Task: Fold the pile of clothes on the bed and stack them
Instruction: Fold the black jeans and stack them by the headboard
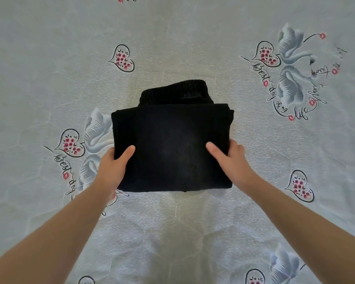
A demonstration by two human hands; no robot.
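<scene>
The folded black garment (172, 148) lay mid-bed on the printed bedsheet (49, 58), with bare sheet on every side of it. The left hand (115, 162) gripped its left edge, thumb on top. The right hand (232, 158) gripped its right edge likewise; the fingers were hidden beneath.

Only one thing sits in the way on the bedsheet (193, 37): the folded black garment (172, 148) at dead centre, with its ribbed waistband (173, 92) jutting out toward twelve o'clock. The left hand (113, 167) grips its edge at nine o'clock and the right hand (232, 158) grips at three, so both flanks are taken, and the forearms close off seven and five. Flat printed sheet lies open from ten round to two, and straight down at six between the arms.
</scene>
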